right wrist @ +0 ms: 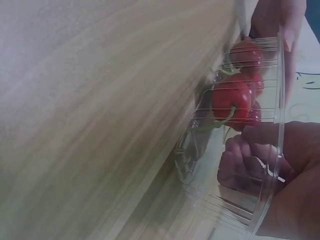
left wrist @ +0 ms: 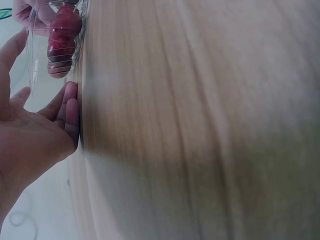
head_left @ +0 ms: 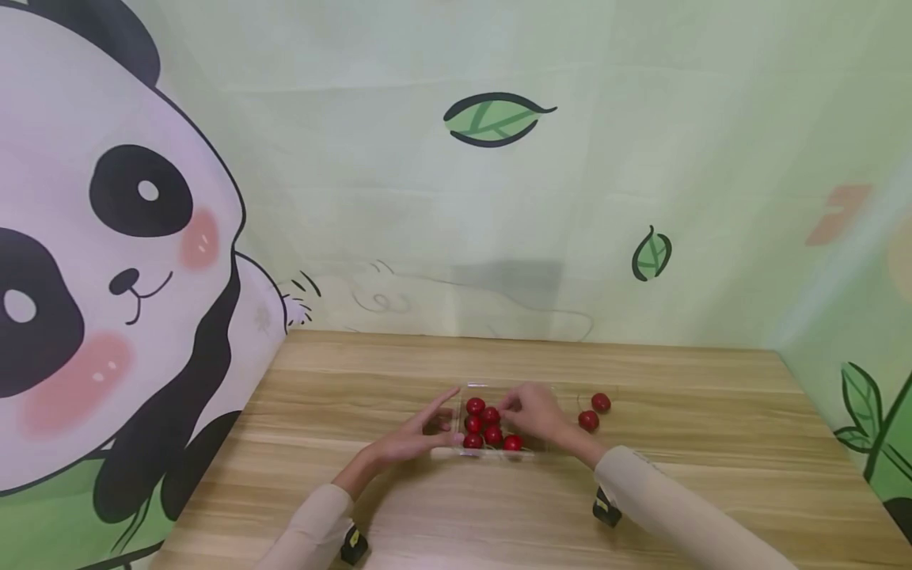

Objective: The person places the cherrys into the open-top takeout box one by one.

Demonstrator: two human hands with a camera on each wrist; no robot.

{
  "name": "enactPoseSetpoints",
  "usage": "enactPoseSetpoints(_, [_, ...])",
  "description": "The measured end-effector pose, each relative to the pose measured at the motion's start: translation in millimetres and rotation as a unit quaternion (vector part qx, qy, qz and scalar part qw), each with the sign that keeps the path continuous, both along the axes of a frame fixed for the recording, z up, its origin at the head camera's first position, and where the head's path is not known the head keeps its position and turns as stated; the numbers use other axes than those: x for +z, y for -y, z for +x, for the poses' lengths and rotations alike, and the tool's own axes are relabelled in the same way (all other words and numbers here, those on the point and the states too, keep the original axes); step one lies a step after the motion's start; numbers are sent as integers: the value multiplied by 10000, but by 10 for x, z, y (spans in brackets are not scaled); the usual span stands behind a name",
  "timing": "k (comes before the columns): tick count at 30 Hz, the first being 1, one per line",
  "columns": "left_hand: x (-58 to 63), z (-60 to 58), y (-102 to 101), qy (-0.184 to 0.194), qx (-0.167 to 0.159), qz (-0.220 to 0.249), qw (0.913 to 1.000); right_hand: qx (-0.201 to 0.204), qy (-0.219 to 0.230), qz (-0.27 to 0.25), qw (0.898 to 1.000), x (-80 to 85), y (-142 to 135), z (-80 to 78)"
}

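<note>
A clear plastic box point(head_left: 529, 453) stands on the table with several red cherries point(head_left: 493, 435) gathered in its left half. At the box's left end is my left hand point(head_left: 408, 442), thumb by the front corner and forefinger stretched toward the back corner. In the left wrist view its other fingers point(left wrist: 71, 112) rest low by the table. My right hand point(head_left: 536, 410) reaches into the box from the right, fingers point(right wrist: 235, 165) bent, fingertips right at a cherry point(right wrist: 232, 97) with a green stem. Whether they pinch a cherry, I cannot tell.
Two more cherries, one nearer point(head_left: 588, 420) and one farther point(head_left: 602, 403), lie on the wooden table point(head_left: 442, 522) right of the box. A cloth backdrop point(head_left: 370, 158) with a panda and leaves rises behind the table. Each wrist wears a small black camera point(head_left: 606, 507).
</note>
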State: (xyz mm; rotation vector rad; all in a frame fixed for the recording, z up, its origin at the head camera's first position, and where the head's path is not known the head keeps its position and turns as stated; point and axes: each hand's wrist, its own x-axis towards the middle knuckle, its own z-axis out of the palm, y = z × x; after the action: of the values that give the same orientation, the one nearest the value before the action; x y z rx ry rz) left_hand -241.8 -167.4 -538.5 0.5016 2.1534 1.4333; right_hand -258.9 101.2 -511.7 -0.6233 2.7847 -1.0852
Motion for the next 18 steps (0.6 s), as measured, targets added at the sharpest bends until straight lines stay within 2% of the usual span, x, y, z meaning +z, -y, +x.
enactPoseSetpoints(8, [19, 15, -3, -15, 13, -9, 10000, -24, -131, 227, 9997, 1, -7, 34])
enactPoseSetpoints(13, [23, 12, -5, -57, 39, -35, 10000, -9, -145, 319, 9994, 119, -78, 60])
enactPoseSetpoints(18, [9, 0, -11, -81, 52, -34, 9999, 194, -275, 80, 9994, 254, -299, 48])
